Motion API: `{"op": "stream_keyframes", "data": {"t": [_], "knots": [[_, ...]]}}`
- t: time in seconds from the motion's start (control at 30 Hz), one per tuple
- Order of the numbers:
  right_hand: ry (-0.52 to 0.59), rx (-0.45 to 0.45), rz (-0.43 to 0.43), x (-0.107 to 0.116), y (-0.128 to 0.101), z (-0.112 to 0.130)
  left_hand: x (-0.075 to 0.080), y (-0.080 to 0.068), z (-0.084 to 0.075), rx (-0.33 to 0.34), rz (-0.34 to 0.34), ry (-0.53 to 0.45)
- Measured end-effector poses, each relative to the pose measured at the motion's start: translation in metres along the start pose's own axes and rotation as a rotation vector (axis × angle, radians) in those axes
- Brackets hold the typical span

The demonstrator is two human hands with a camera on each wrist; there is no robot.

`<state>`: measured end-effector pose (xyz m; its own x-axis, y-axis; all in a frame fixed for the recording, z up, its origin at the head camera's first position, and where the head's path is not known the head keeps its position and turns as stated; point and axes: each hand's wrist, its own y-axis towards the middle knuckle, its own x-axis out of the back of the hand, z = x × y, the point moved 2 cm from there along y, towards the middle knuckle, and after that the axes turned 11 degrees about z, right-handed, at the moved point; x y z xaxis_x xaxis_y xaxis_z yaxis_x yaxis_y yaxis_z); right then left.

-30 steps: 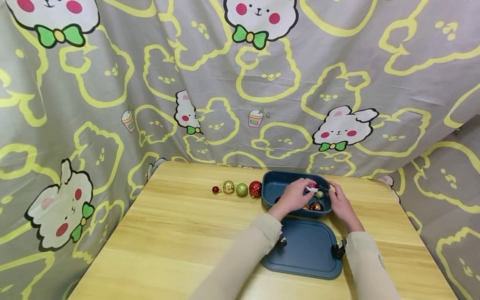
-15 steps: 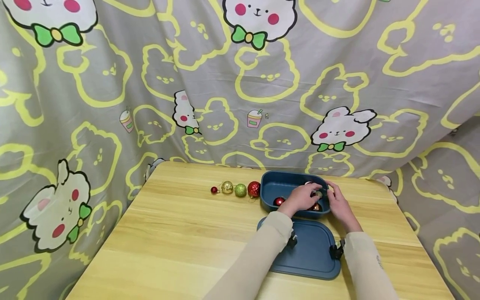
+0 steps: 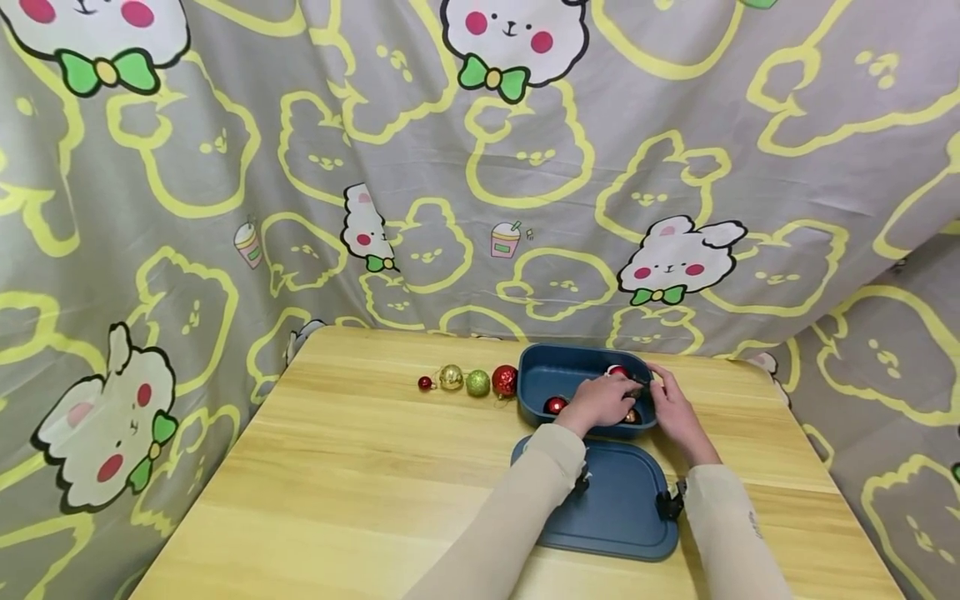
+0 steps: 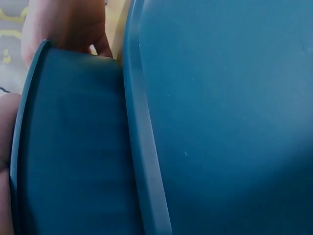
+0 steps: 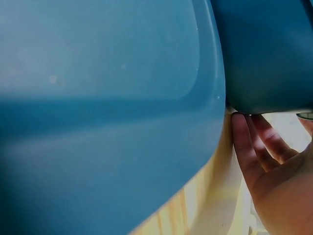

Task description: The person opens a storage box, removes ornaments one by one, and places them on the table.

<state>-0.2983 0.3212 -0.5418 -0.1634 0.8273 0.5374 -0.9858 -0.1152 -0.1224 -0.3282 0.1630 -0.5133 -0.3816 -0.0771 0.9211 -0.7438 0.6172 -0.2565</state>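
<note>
In the head view, my left hand [image 3: 603, 402] reaches into the right half of a deep blue box [image 3: 555, 354], fingers low among the baubles. Its fingertips are partly hidden, and I cannot tell whether they grip a bauble. A red-and-white ornament [image 3: 617, 371] lies just beyond them. A copper-gold bauble [image 3: 633, 417] shows beside the hand, and a shiny red bauble [image 3: 555, 405] sits to its left in the box. My right hand [image 3: 677, 412] steadies the box's right end. In the right wrist view, its fingers [image 5: 247, 147] lie nearly straight against the outer wall.
A flat blue lid [image 3: 618, 508] lies on the wooden table [image 3: 337, 475] in front of the box, beneath both wrists. Left of the box stand a red glitter bauble [image 3: 505, 380], a green one [image 3: 477, 383], a gold one [image 3: 451, 377] and a small red one [image 3: 425, 383]. A patterned curtain [image 3: 420, 108] surrounds the table.
My left hand has brought the red-and-white ornament down into the box and let it go, then shifted nearer over the gold baubles. The right hand stays at the box's end.
</note>
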Motion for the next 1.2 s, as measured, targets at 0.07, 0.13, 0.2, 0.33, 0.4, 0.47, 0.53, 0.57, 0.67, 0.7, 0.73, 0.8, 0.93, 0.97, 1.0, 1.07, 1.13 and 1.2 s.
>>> {"op": "stream_keyframes", "data": {"t": [0.07,0.13,0.2,0.33,0.4,0.47,0.53,0.57,0.67,0.7,0.73,0.8,0.93,0.97,1.0,1.07,1.13,1.2], "knots": [[0.003,0.000,0.004,-0.0009,0.0001,-0.0002,-0.0013,0.0003,0.0002,0.013,0.008,0.010],[0.004,-0.003,0.005,-0.0014,0.0000,-0.0001,-0.0028,0.0017,0.0006,0.020,0.008,0.017],[0.004,-0.004,0.000,-0.0011,0.0001,0.0005,-0.0035,0.0029,0.0012,0.029,0.010,0.035],[-0.004,-0.003,-0.009,-0.0008,-0.0003,0.0010,-0.0042,0.0030,0.0026,0.039,0.004,0.051],[-0.008,-0.004,-0.009,-0.0009,-0.0005,0.0014,-0.0035,0.0031,0.0040,0.037,-0.005,0.034],[-0.011,-0.007,-0.009,-0.0008,-0.0003,0.0013,-0.0026,0.0040,0.0053,0.033,-0.015,0.006],[-0.013,-0.009,-0.010,-0.0007,-0.0004,0.0012,-0.0014,0.0040,0.0066,0.035,-0.025,-0.021],[-0.015,-0.009,-0.010,-0.0005,-0.0004,0.0009,-0.0010,0.0040,0.0072,0.038,-0.028,-0.031],[-0.022,-0.006,-0.012,-0.0003,-0.0002,-0.0001,-0.0003,0.0029,0.0080,0.052,-0.030,-0.040],[-0.023,-0.005,-0.013,-0.0004,-0.0003,-0.0002,-0.0003,0.0026,0.0084,0.058,-0.030,-0.042],[-0.023,-0.005,-0.014,-0.0003,0.0000,-0.0005,-0.0003,0.0027,0.0088,0.063,-0.030,-0.042],[-0.021,-0.004,-0.015,-0.0003,-0.0002,0.0001,-0.0003,0.0023,0.0095,0.072,-0.030,-0.042],[-0.025,-0.002,-0.012,0.0003,-0.0009,0.0008,0.0004,0.0001,0.0088,0.070,-0.037,-0.022],[-0.026,-0.002,-0.011,0.0003,-0.0009,0.0007,0.0007,-0.0007,0.0084,0.066,-0.039,-0.018],[-0.027,-0.002,-0.012,0.0004,-0.0010,0.0005,0.0011,-0.0017,0.0079,0.061,-0.041,-0.013],[-0.032,-0.005,-0.012,0.0002,-0.0012,0.0000,0.0018,-0.0031,0.0067,0.054,-0.047,-0.005],[-0.031,-0.011,-0.013,0.0001,-0.0011,-0.0002,0.0022,-0.0041,0.0060,0.057,-0.055,-0.001],[-0.031,-0.013,-0.011,-0.0002,-0.0006,0.0000,0.0025,-0.0042,0.0061,0.067,-0.066,0.004]]}}
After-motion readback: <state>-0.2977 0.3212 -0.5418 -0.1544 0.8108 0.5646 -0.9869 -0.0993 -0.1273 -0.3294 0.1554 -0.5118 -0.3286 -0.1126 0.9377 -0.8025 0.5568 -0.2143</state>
